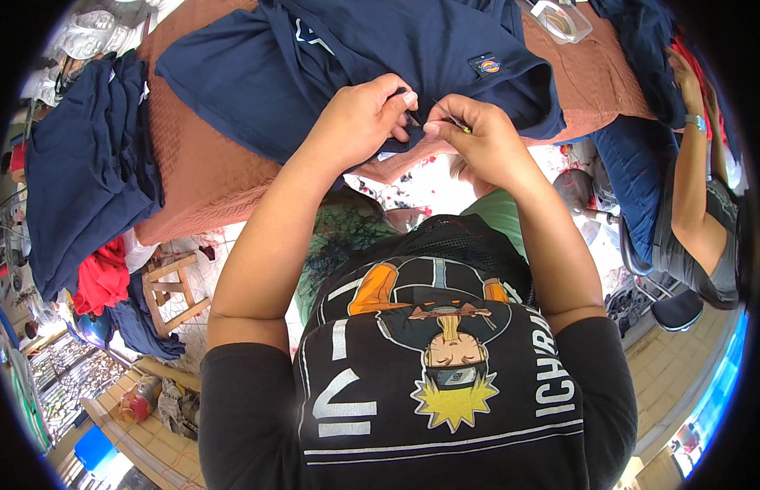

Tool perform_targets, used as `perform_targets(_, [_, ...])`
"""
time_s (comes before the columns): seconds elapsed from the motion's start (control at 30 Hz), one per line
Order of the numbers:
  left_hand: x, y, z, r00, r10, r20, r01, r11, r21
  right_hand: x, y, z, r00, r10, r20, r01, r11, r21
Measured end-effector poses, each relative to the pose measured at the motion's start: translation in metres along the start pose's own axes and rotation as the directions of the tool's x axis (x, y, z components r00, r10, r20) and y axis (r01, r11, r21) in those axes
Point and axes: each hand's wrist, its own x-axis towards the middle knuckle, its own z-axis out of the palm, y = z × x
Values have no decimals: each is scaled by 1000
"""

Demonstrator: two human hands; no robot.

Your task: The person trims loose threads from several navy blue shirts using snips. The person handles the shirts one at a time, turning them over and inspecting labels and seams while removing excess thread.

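Observation:
A navy blue garment [412,49] with a small sewn-on label lies spread over the near edge of the table. My left hand [367,114] is closed, pinching a fold of it at the hem. Just to the right, my right hand [478,135] is closed in a pinch around a small thin tool [456,122] with a yellow-green end; its exact kind is too small to tell. The fingertips of both hands nearly meet over the cloth. Part of the pinched fold is hidden behind my fingers.
A brown quilted cloth [196,163] covers the table. Navy garments [94,163] hang in a pile at left, above red cloth [102,278] and a wooden stool [176,294]. A clear plastic container [563,23] stands at far right. Another person [698,220] works at right.

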Motion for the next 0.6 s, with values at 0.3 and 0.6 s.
perform_targets(0.3, [0,1,-1,999,-28,43,28,1000,-7,0,18,-15,988,-145,-59,152,980,128])
perform_targets(0.6, [1,2,-1,999,-35,32,35,999,8,-2,7,1,992,-109,-63,104,992,-65])
